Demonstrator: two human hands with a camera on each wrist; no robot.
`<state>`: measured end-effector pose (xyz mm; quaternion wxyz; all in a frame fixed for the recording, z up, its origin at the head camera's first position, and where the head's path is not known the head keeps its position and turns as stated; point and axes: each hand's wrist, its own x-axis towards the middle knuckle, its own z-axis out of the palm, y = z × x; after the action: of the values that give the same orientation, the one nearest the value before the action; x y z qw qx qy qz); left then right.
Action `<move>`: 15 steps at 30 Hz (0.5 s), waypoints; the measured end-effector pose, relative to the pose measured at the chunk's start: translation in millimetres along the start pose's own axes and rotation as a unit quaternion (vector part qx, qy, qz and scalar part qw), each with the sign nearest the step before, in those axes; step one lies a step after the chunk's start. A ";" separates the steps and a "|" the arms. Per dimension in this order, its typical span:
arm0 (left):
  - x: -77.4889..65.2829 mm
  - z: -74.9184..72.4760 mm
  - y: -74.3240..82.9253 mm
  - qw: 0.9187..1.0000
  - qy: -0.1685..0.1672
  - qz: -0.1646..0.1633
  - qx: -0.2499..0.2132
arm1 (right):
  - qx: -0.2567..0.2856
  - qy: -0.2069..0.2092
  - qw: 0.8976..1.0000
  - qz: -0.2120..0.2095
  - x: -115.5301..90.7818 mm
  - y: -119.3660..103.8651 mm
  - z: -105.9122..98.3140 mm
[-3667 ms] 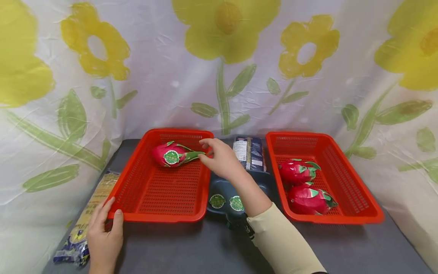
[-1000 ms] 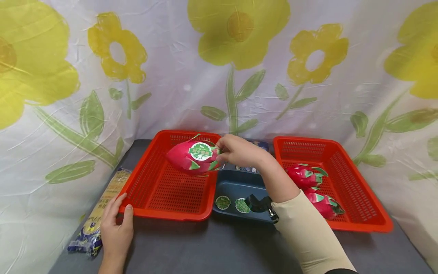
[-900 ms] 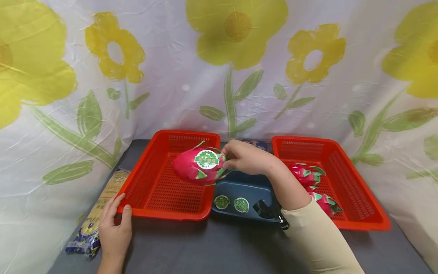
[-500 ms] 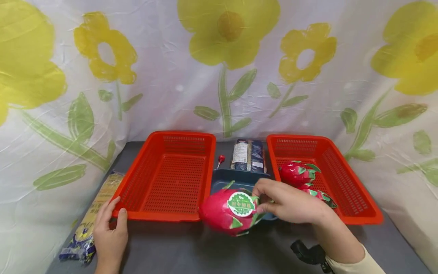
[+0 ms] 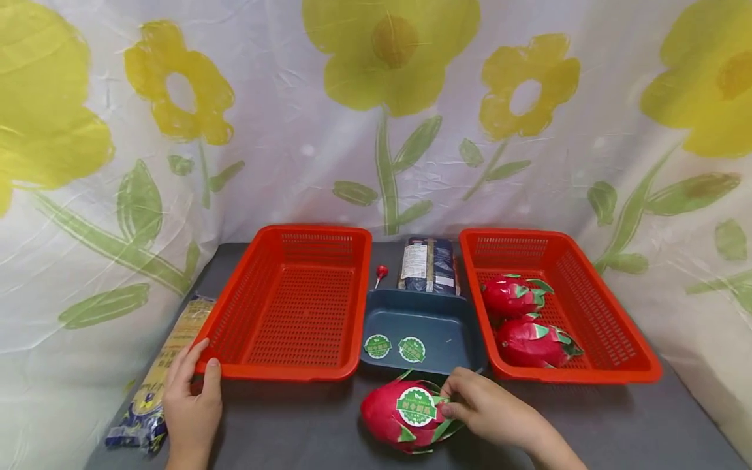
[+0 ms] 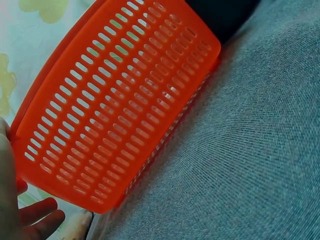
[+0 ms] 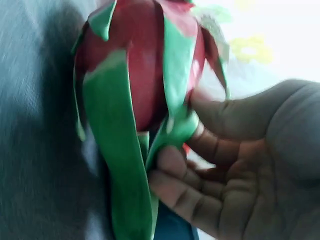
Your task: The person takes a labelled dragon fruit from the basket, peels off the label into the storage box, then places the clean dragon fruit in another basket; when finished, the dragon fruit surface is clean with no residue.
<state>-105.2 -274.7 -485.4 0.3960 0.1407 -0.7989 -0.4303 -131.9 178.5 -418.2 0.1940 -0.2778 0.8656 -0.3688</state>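
My right hand [image 5: 496,411] pinches the green leaves at one end of a red dragon fruit [image 5: 388,411], which bears a round green-and-white sticker. The fruit lies on or just over the grey table, in front of the blue tray; I cannot tell whether it touches. In the right wrist view, thumb and fingertips meet on a leaf of the dragon fruit [image 7: 142,65]. My left hand [image 5: 192,405] rests at the near left corner of the left red basket [image 5: 288,372], its fingers loosely extended. In the left wrist view, those fingers [image 6: 42,220] hang by the basket's wall.
Two more dragon fruits [image 5: 537,343] lie in the right red basket [image 5: 587,375]. Between the baskets stands the blue tray [image 5: 449,333] with two round stickers. Behind it are a dark packaged bag [image 5: 429,264] and a lollipop [image 5: 382,271]. A long yellow-and-blue packet [image 5: 158,378] lies at far left.
The right hand took the dragon fruit by its leaves from the left basket, carried it right and toward me, and lowered it in front of the tray. The left hand stayed at the basket corner.
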 end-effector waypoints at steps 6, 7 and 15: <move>1.3 0.7 0.6 1.000 0.002 0.010 0.012 | -0.043 0.041 0.998 0.014 1.1 -1.9 12.0; 1.3 0.4 1.2 1.000 0.002 0.009 0.014 | -0.047 0.050 0.997 0.016 0.9 -2.2 14.5; 2.2 -6.9 21.2 0.993 0.014 0.092 0.071 | -0.046 0.111 0.992 0.047 0.5 -0.7 32.0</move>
<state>-99.0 -267.4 -465.1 0.4342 0.1006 -0.8313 -0.3322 -114.8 160.8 -438.6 0.1010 -0.2031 0.9098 -0.3475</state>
